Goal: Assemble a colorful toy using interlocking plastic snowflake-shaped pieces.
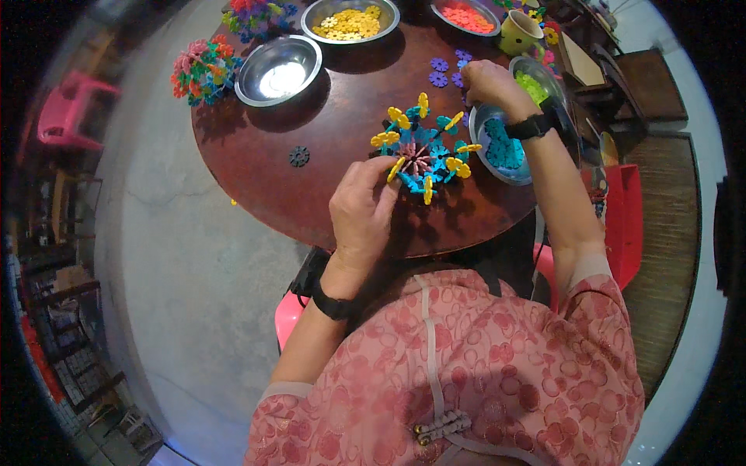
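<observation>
nearest, the left hand [361,206] pinches the snowflake-piece flower [423,151] (blue and yellow) at its seven o'clock edge on the round table [342,132]; farther, at two o'clock, the right hand [489,81] curls by purple pieces [447,70], grip unclear.

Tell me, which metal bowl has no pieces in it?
The metal bowl at the table's left edge, beside the colourful ball. It shows only shiny bare metal, while the others hold yellow, red, green or teal pieces.

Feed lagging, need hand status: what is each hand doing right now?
Left hand: fingers closed on the edge of the blue-and-yellow snowflake-piece assembly.
Right hand: over the purple pieces; grip cannot be told.
</observation>
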Demonstrator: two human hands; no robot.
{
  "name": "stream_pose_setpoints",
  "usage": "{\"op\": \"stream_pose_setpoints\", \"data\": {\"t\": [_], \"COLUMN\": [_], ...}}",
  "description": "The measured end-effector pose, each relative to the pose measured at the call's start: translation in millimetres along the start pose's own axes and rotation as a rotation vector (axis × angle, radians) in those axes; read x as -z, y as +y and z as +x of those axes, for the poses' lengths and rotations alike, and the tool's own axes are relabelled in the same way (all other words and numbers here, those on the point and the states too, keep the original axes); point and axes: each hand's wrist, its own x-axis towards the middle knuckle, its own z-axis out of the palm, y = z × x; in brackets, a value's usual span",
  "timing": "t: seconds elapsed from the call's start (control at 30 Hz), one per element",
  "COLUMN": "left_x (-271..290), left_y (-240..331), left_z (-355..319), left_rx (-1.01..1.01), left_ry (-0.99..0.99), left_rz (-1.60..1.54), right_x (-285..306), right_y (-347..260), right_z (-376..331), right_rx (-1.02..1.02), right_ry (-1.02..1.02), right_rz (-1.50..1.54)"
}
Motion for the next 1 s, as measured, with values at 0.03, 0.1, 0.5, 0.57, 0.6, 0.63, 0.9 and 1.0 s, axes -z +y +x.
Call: {"op": "stream_pose_setpoints", "data": {"t": [0.03,0.1,0.5,0.57,0.6,0.63,0.9,1.0], "left_x": [1,3,10,9,8,7,-7,-13], "left_y": [2,5,-2,1,2,2,-5,-7], "left_z": [1,3,8,6,5,5,-16,-21], "left_rx": [0.004,-0.053,0.127,0.082,0.03,0.024,-0.051,-0.104], "left_ry": [0.0,0.051,0.226,0.261,0.297,0.287,0.216,0.149], "left_rz": [-0.001,0.048,0.057,0.068,0.074,0.082,-0.045,0.078], "right_x": [1,4,-15,-13,-13,-11,-28,-33], "right_y": [1,3,12,11,10,7,14,17], "right_z": [-1,0,1,2,2,2,7,-6], "right_rx": [0.002,0.011,0.025,0.02,0.012,0.006,0.028,0.041], "right_ry": [-0.004,-0.048,0.035,0.041,0.053,0.056,0.036,0.203], "right_rz": [-0.001,-0.024,0.02,0.024,0.023,0.036,0.202,0.247]}}
